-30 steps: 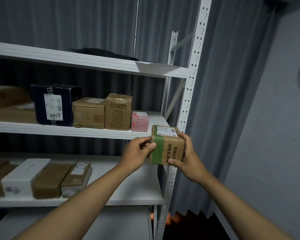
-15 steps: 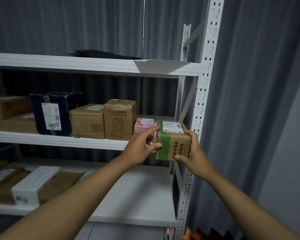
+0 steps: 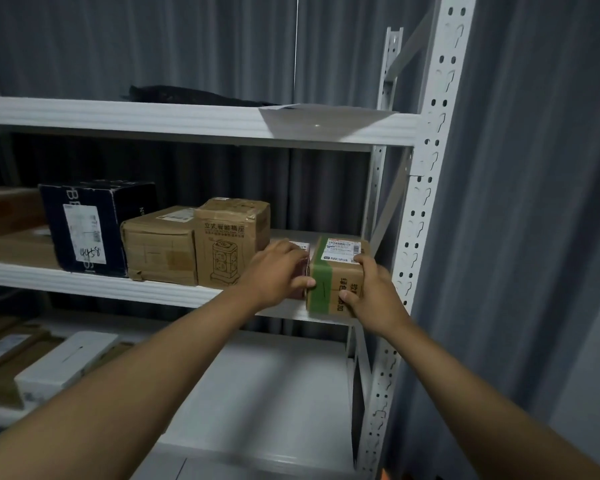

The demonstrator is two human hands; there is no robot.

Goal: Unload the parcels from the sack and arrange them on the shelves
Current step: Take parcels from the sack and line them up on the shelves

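Both my hands held the green-taped parcel (image 3: 336,277) on the middle shelf (image 3: 101,284), at its right end: right hand (image 3: 374,296) gripping it, left hand (image 3: 274,275) pinching its left edge, beside the pink box (image 3: 300,268).

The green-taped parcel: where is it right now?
In the head view the green-taped parcel sits at the right end of the middle shelf, held by both hands, with a small pink box to its left and the white upright post to its right.
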